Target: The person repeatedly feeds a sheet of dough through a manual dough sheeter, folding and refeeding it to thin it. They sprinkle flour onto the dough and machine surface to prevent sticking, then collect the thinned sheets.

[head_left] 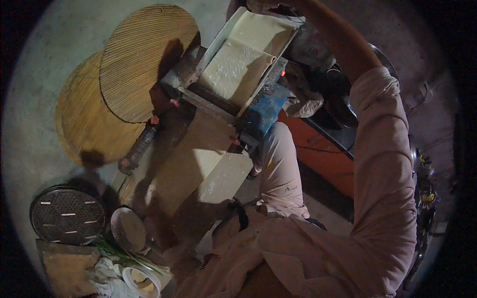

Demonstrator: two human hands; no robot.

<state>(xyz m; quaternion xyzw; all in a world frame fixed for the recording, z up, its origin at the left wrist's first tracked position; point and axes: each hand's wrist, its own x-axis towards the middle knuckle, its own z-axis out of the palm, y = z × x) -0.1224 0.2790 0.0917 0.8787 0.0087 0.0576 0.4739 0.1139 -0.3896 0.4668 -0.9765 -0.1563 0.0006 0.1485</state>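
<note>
My right hand (265, 3) is at the top edge of the view, partly cut off, over the upper end of a metal feed tray (217, 37) on a dough sheeting machine. Whether its fingers grip anything cannot be made out. A folded, flour-dusted dough sheet (233, 67) lies on the tray and runs down to the dark roller (214, 97). Below the machine, a pale, floury surface (225, 177) slopes towards me, partly in shadow; it looks like more dough. My left hand is out of view.
Two round slatted mats (145, 56) overlap at the left. The machine has a blue housing (262, 108) and red knobs (174, 102). Lower left are a black perforated round tray (67, 216), a bowl (128, 229), green onions (123, 249) and a white plastic basket (128, 277).
</note>
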